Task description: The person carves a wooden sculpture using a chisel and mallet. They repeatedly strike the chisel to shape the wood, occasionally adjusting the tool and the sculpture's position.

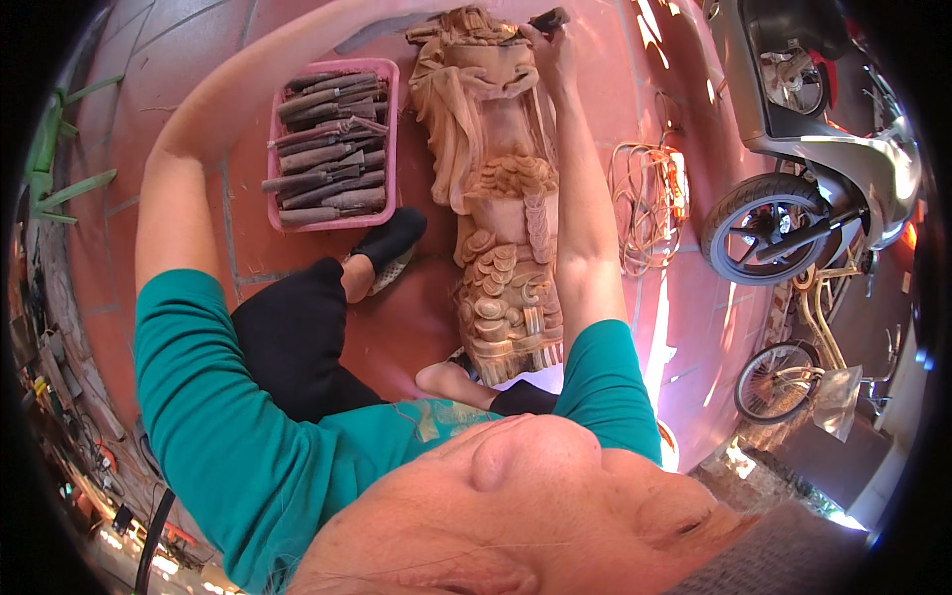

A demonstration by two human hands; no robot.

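A carved wooden statue (501,198) with deep folds and clusters of rounded coin-like shapes lies lengthwise in front of me, its far end near the top edge of the view. My right hand (552,55) is at the right side of that far end, its fingers closed round a short dark object (547,20) whose kind I cannot make out. My left arm curves over the far side of a pink basket (393,149) toward the same end of the statue. The left hand (421,7) is mostly cut off by the top edge, its fingers hidden.
Several dark-handled carving chisels (327,149) lie stacked in the basket. A coiled orange cable (640,203) rests on the red tiles (178,59) right of the statue. Beyond it stand a motor scooter (843,149) and a bicycle (783,382). Green legs (74,193) of a stool-like thing stick out at left.
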